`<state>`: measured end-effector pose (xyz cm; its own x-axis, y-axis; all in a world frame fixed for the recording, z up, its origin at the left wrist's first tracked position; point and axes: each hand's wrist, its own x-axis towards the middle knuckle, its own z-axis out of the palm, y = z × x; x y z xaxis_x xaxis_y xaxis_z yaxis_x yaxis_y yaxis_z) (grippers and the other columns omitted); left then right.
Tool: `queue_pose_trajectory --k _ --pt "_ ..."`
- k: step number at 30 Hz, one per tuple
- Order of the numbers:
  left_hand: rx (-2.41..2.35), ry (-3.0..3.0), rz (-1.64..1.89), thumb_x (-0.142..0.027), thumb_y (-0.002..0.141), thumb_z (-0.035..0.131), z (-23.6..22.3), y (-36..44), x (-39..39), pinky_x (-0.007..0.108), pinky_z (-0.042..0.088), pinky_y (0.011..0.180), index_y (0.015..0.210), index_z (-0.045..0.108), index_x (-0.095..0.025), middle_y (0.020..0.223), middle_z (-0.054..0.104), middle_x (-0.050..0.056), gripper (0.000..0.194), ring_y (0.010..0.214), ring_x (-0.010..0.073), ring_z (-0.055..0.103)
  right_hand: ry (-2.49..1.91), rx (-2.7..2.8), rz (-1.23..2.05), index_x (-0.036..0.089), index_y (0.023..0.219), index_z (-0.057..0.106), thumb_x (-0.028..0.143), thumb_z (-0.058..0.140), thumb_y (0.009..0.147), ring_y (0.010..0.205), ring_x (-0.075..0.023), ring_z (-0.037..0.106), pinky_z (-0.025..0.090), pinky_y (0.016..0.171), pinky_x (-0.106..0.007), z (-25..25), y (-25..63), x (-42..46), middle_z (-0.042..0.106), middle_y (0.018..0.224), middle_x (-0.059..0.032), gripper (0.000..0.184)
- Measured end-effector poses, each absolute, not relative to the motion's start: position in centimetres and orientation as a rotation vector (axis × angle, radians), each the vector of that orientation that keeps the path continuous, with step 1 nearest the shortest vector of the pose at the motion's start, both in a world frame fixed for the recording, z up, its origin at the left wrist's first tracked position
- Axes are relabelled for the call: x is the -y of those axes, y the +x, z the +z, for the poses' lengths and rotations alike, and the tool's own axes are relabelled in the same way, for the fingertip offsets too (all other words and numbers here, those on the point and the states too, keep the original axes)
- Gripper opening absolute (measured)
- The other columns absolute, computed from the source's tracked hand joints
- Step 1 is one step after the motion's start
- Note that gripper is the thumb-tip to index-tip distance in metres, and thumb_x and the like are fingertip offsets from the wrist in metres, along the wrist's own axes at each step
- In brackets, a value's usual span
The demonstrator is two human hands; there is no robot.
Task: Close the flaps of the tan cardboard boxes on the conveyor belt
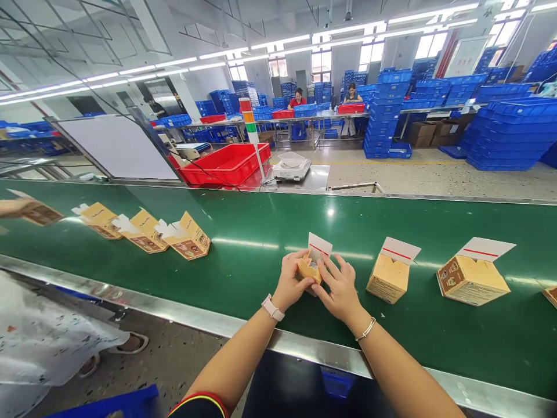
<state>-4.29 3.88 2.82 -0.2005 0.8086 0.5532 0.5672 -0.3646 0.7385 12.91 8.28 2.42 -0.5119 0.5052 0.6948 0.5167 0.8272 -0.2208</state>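
Note:
Between my two hands is a small tan cardboard box (310,270) on the green conveyor belt. Its white rear flap, marked with a red strip, stands up, and the tan flaps on top are partly folded. My left hand (292,280) grips the box's left side, thumb at the front. On the right side, my right hand (339,285) has its fingers on the top flaps and its thumb near the front. Something greyish shows inside, too covered to name. Right of my hands stand two similar boxes, a nearer box (389,278) and a farther box (473,280), their white flaps raised.
Several boxes with open flaps, including a tan box (188,237), lie leftward on the belt (252,284). A co-worker's hand (13,208) touches another at far left. Beyond the belt are a red bin (226,165), a scale (292,166) and stacked blue crates (385,113).

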Motion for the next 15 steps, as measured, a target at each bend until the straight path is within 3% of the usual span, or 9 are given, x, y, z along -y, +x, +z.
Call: queue_pose_trajectory --k 2,5,7,9,13,15 --pt "-1.63 1.825 1.608 -0.052 0.084 0.059 2.9 -4.4 -3.7 0.051 0.04 0.101 0.108 0.064 -0.024 0.118 0.064 0.011 0.037 0.114 0.0283 0.051 -0.744 2.162 -0.026 0.025 0.124 0.061 0.034 0.048 0.094 0.126 -0.0347 0.042 0.031 0.099 -0.055 2.8 12.8 -8.0 0.058 0.132 -0.0102 0.034" --pt "-1.556 1.725 1.589 -0.049 0.088 0.05 3.3 -4.0 -3.6 0.047 0.044 0.096 0.086 0.067 -0.022 0.107 0.067 0.01 0.032 0.105 0.0264 0.057 -0.725 2.089 0.059 0.026 0.1 0.07 0.027 0.047 0.093 0.122 -0.0319 0.045 0.03 0.099 -0.053 3.1 12.6 -7.8 0.062 0.121 -0.0071 0.024" --pt "-1.521 1.566 1.586 -0.049 0.086 0.053 3.8 -3.4 -3.7 0.043 0.047 0.09 0.07 0.061 -0.02 0.099 0.067 0.01 0.033 0.096 0.0244 0.059 -0.746 2.013 0.201 0.024 0.083 0.071 0.028 0.048 0.092 0.118 -0.0304 0.047 0.033 0.098 -0.051 2.9 12.3 -7.8 0.062 0.112 -0.0072 0.025" --pt "-1.517 1.338 1.597 -0.045 0.079 0.063 4.4 -2.7 -4.2 0.037 0.049 0.082 0.066 0.053 -0.02 0.093 0.065 0.007 0.03 0.088 0.0212 0.06 -0.79 1.88 0.42 0.021 0.071 0.067 0.034 0.049 0.09 0.112 -0.0282 0.049 0.037 0.096 -0.049 2.6 11.9 -8.0 0.058 0.107 -0.009 0.029" --pt "-1.448 0.935 1.463 -0.025 0.065 0.076 5.8 -1.6 -5.6 0.027 0.049 0.071 0.084 0.05 -0.02 0.087 0.058 0.001 0.032 0.077 0.0142 0.057 -1.002 1.349 0.963 0.021 0.077 0.058 0.042 0.061 0.075 0.103 -0.0236 0.052 0.048 0.089 -0.041 2.2 11.2 -8.7 0.05 0.107 -0.008 0.021" --pt "-1.351 0.829 1.335 -0.017 0.063 0.075 6.2 -1.4 -6.2 0.027 0.049 0.071 0.089 0.05 -0.019 0.089 0.057 0.001 0.036 0.076 0.0133 0.058 -1.08 1.095 1.214 0.023 0.092 0.054 0.039 0.066 0.063 0.099 -0.0217 0.053 0.051 0.083 -0.037 2.6 11.4 -9.2 0.05 0.106 -0.0058 0.035"
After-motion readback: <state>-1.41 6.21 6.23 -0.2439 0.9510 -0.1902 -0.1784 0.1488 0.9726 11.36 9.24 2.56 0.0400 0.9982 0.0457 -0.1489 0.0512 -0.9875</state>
